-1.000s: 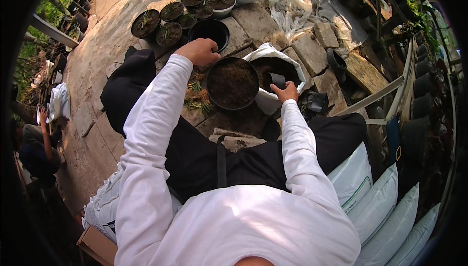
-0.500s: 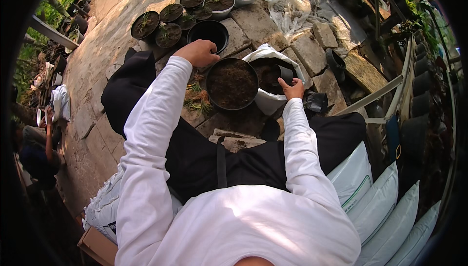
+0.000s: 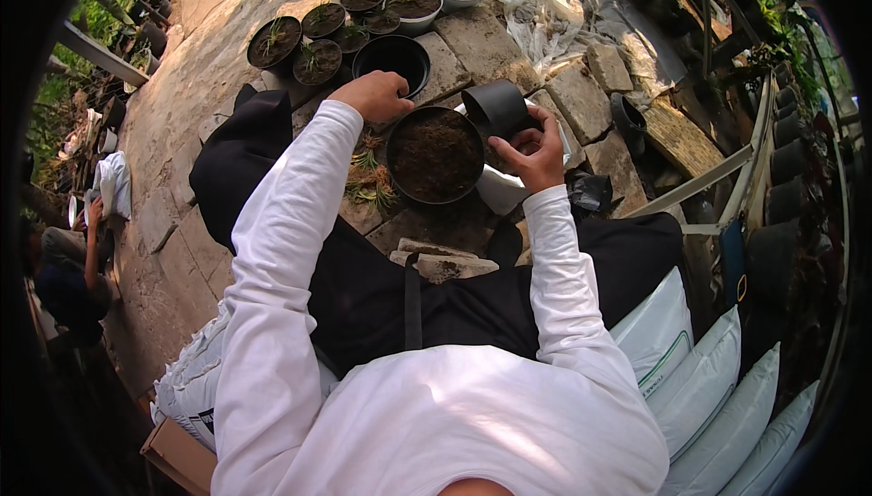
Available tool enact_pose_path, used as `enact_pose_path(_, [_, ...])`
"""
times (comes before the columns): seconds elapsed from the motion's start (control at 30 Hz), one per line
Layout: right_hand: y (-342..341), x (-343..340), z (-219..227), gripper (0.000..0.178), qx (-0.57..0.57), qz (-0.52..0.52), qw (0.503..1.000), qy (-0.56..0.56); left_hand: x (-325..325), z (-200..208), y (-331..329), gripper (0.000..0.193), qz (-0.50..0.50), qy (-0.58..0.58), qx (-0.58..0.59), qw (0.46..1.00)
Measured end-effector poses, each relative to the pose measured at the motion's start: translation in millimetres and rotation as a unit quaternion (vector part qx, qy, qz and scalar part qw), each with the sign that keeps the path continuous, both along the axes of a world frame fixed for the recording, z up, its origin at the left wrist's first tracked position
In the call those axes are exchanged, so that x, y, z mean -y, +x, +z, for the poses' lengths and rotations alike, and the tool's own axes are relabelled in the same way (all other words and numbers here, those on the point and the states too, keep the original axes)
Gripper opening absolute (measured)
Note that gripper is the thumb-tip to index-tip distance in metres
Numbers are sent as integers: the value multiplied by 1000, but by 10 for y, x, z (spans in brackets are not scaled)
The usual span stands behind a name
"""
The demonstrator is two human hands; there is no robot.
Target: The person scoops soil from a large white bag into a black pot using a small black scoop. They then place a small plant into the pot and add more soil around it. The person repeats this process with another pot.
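While the right hand [image 3: 534, 155] grips the small black pot [image 3: 495, 105] between thumb and fingers, that pot is tilted and located at the far right of the soil-filled pot [image 3: 438, 201], forward of the palm. The left hand [image 3: 372, 96] is at the soil-filled pot's far-left rim, fingers curled; whether it clasps the rim cannot be determined. The white bag [image 3: 501, 193] stands immediately right of the soil-filled pot; the large black pot [image 3: 392, 62] stands beyond, to the left.
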State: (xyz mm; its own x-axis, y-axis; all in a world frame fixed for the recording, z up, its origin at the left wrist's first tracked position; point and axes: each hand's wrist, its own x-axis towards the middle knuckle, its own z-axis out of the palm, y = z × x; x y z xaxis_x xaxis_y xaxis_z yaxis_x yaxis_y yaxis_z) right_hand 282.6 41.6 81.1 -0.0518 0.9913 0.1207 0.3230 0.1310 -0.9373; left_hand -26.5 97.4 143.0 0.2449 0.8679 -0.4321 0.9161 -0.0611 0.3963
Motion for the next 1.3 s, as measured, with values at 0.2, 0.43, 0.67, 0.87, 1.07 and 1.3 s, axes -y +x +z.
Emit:
enact_pose_path(0.2, [-126, 161, 174, 77, 26, 102, 994, 36, -6, -32, -26, 44, 1, -1, 7, 1000])
enact_pose_path(0.43, [369, -194, -333, 80, 54, -121, 991, -2, -3, -27, -12, 45, 7, 4, 6, 1000])
enact_pose_path(0.67, [746, -248, -1407, 85, 343, -220, 906, -117, -11, 5, -8, 45, 1, -2, 0, 1000])
enact_pose_path(0.87, [644, -285, -1647, 97, 260, -196, 911, -253, -13, -16, -12, 44, 6, 1, 5, 1000])
enact_pose_path(1.07, [759, -351, -1577, 93, 54, -262, 922, -279, 5, 16, -2, 44, 7, -3, 1, 1000])
enact_pose_path(1.3, [751, -309, -1398, 94, 224, -249, 930, -151, 5, 6, -28, 44, 9, -6, 2, 1000])
